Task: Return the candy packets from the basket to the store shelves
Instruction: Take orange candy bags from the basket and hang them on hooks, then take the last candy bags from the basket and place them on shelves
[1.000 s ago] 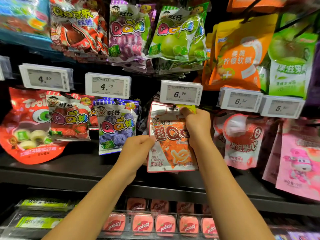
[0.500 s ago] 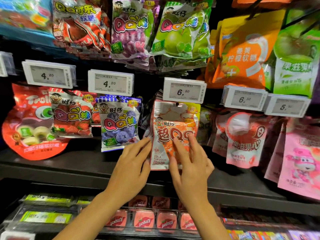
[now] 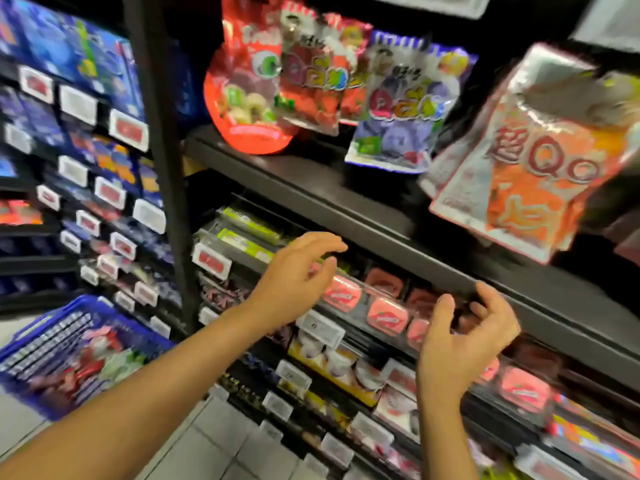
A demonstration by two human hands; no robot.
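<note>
The orange and silver cola candy packet (image 3: pixel 526 161) hangs on its peg at the upper right, with no hand on it. My left hand (image 3: pixel 298 282) hovers below the shelf edge, fingers loosely curled and holding nothing. Lower right, my right hand (image 3: pixel 464 344) is also empty, with relaxed, slightly curled fingers. The blue basket (image 3: pixel 41 341) sits at the lower left on the floor, with red and green candy packets (image 3: pixel 93 362) inside. The view is tilted and blurred.
A black shelf edge (image 3: pixel 381 233) runs diagonally above my hands. Purple (image 3: pixel 401 109) and red (image 3: pixel 249 98) candy bags hang at the top. Pink tins (image 3: pixel 384 313) and price tags fill the lower rows. A black upright post (image 3: pixel 162 150) divides the bays.
Both hands have let go of the cola packet and dropped below the shelf. My view has swung left and down, bringing the blue basket into sight.
</note>
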